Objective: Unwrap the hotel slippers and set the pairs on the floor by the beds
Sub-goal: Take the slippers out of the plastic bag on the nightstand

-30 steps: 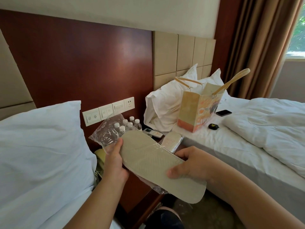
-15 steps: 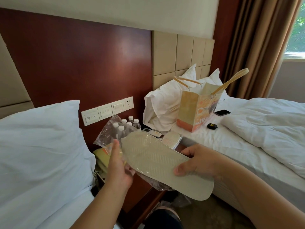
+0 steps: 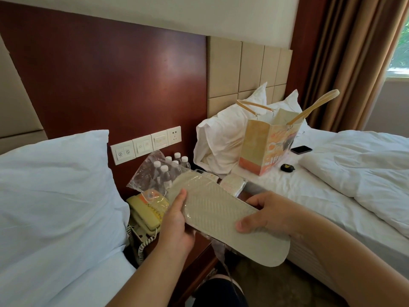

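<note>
The pale beige flat hotel slipper [image 3: 223, 216], sole up, is held between the beds above the bedside tabletop. Its toe end and the clear plastic wrapper [image 3: 148, 173] are clasped in the left hand's [image 3: 177, 220] grip. Its middle is pinched by the right hand [image 3: 267, 213]. Since a second ago both are shifted rightward, and a yellow telephone [image 3: 146, 209] is uncovered.

Hotel room; twin beds [image 3: 309, 196], headboard switch panel [image 3: 146, 144], bedside phone [image 3: 146, 214].

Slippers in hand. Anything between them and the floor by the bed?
Only the plastic wrapper, still sleeving the toe end of the slippers where the left hand grips it; the right hand holds the bare half. The floor below looks bare; the knee sits left of it.
</note>
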`<control>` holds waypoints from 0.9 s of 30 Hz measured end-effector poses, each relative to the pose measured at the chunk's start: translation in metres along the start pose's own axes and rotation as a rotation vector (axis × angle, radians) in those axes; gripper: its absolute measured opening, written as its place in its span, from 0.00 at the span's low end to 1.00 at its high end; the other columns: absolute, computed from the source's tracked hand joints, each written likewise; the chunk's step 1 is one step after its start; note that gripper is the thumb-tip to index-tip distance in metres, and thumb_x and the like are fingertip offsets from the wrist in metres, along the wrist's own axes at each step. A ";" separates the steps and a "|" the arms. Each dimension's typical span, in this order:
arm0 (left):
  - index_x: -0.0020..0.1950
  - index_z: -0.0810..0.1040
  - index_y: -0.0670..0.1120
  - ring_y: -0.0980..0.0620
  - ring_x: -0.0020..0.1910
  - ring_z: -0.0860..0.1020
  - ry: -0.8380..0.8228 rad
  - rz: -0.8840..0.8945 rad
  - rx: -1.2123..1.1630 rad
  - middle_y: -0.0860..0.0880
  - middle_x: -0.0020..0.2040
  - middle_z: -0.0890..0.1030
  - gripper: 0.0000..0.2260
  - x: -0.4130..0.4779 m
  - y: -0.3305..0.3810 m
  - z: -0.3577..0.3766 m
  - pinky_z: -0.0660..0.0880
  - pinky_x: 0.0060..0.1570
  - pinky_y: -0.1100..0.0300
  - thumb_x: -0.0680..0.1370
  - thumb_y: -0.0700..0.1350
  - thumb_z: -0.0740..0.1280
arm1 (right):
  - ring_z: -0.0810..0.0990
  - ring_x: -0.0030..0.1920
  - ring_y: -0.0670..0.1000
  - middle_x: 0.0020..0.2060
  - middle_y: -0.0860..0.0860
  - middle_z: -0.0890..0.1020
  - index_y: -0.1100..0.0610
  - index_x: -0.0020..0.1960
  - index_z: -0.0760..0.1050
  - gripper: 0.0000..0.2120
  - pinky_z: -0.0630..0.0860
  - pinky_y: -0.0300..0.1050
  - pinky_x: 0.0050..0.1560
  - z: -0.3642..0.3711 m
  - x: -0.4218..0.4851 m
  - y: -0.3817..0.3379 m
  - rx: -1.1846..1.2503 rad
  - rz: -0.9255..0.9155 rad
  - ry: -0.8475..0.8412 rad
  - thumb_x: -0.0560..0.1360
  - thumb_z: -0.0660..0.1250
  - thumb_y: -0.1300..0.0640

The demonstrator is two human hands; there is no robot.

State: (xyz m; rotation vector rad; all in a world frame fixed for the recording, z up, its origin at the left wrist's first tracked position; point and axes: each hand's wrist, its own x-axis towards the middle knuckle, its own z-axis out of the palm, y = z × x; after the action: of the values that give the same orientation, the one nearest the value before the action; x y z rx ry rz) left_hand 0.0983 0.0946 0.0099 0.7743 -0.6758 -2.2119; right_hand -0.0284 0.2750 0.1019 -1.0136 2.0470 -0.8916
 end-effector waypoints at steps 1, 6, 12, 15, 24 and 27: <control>0.57 0.80 0.45 0.42 0.46 0.86 -0.017 -0.013 0.000 0.42 0.49 0.87 0.22 -0.001 -0.001 -0.001 0.82 0.42 0.44 0.67 0.51 0.79 | 0.86 0.37 0.45 0.38 0.44 0.87 0.46 0.41 0.85 0.09 0.78 0.35 0.30 -0.002 0.000 0.001 -0.004 -0.002 -0.002 0.62 0.81 0.49; 0.58 0.76 0.47 0.41 0.44 0.86 -0.036 -0.149 0.038 0.41 0.46 0.87 0.25 -0.005 -0.017 -0.015 0.81 0.40 0.44 0.66 0.52 0.81 | 0.86 0.38 0.44 0.38 0.43 0.87 0.43 0.41 0.85 0.09 0.78 0.37 0.33 -0.008 0.004 0.007 -0.031 0.011 0.021 0.61 0.81 0.47; 0.56 0.78 0.43 0.40 0.42 0.86 0.047 -0.122 0.021 0.41 0.45 0.87 0.20 0.016 -0.007 -0.019 0.82 0.40 0.41 0.68 0.46 0.79 | 0.87 0.39 0.47 0.39 0.46 0.88 0.46 0.40 0.85 0.10 0.80 0.39 0.35 -0.006 0.010 0.013 -0.025 0.037 -0.033 0.61 0.82 0.50; 0.59 0.80 0.44 0.44 0.43 0.86 0.100 -0.071 0.061 0.45 0.45 0.87 0.18 0.041 0.003 -0.028 0.81 0.47 0.39 0.71 0.45 0.76 | 0.87 0.40 0.47 0.39 0.46 0.87 0.46 0.39 0.85 0.09 0.80 0.41 0.38 -0.011 0.010 0.017 -0.051 0.041 -0.042 0.62 0.82 0.49; 0.71 0.70 0.49 0.51 0.42 0.85 0.162 0.101 0.162 0.46 0.49 0.86 0.25 0.100 0.029 -0.048 0.81 0.37 0.53 0.76 0.35 0.70 | 0.87 0.41 0.50 0.41 0.48 0.88 0.47 0.44 0.84 0.16 0.83 0.52 0.46 -0.020 0.032 0.043 0.026 0.061 0.034 0.59 0.81 0.45; 0.68 0.72 0.47 0.51 0.40 0.86 0.196 0.120 0.193 0.46 0.46 0.87 0.22 0.120 0.041 -0.044 0.81 0.38 0.53 0.76 0.36 0.71 | 0.87 0.39 0.52 0.39 0.50 0.88 0.47 0.43 0.85 0.12 0.83 0.47 0.37 -0.017 0.048 0.050 0.130 0.044 0.084 0.62 0.82 0.49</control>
State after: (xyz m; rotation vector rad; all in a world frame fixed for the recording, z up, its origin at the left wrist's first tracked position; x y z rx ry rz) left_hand 0.0759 -0.0305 -0.0328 1.0059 -0.8228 -1.9521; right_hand -0.0833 0.2623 0.0578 -0.8706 2.0428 -1.0454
